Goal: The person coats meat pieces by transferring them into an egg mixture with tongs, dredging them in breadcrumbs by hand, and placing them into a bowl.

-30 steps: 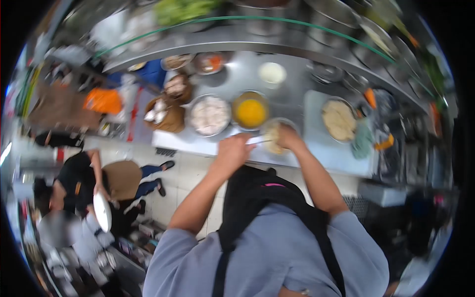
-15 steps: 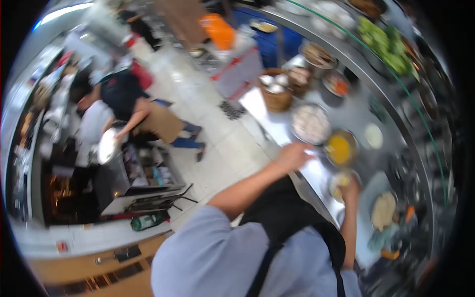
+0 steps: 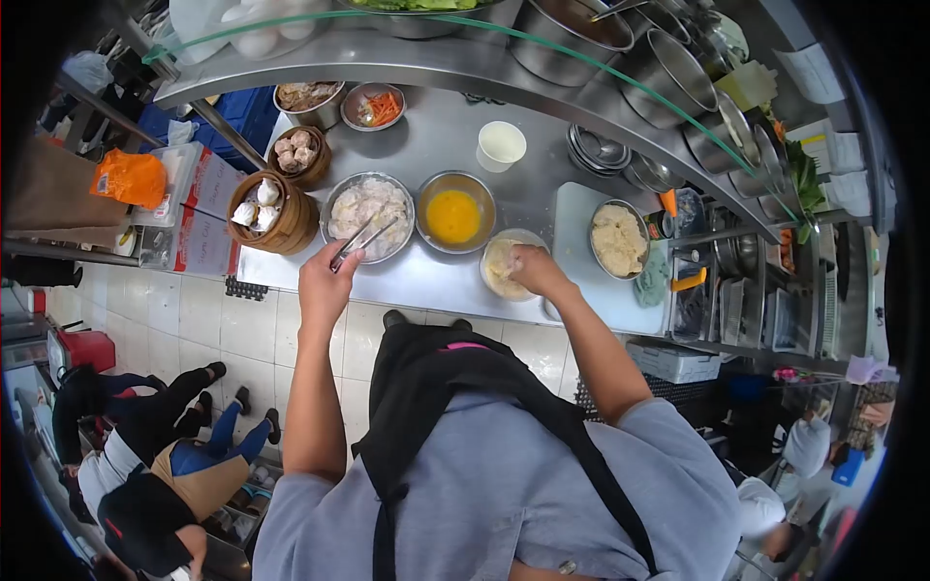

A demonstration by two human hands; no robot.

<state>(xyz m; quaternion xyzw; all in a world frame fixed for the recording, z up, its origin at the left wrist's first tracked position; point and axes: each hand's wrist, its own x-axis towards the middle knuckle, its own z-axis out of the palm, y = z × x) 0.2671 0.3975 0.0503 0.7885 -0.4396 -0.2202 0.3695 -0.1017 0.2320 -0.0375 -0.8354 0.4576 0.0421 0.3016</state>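
My left hand (image 3: pixel 325 287) grips a pair of metal tongs (image 3: pixel 360 235), whose tips are over a metal bowl (image 3: pixel 411 201) of pale, whitish pieces. My right hand (image 3: pixel 533 269) reaches into a shallow bowl (image 3: pixel 494 286) of light yellow crumbs. Its fingers are drawn together and point down; whatever they hold is hidden. Between the two hands stands a metal bowl (image 3: pixel 426 232) of beaten egg (image 3: pixel 452 216). Farther right, another metal bowl (image 3: pixel 595 257) heaped with pale crumbs rests on a whitish cutting board (image 3: pixel 573 218).
Bamboo steamers (image 3: pixel 302 225) with buns and dumplings stand at the left. Behind are a bowl of carrot strips (image 3: pixel 376 105), a white tub (image 3: pixel 501 145) and stacked metal bowls (image 3: pixel 593 153). A steel shelf (image 3: pixel 436 66) overhangs the counter. People (image 3: pixel 184 474) work behind on the left.
The view has swung from the aisle to face the counter. My left hand, blurred before, now shows with tongs at the bowl of pale pieces. My right hand stays at the crumb bowl.
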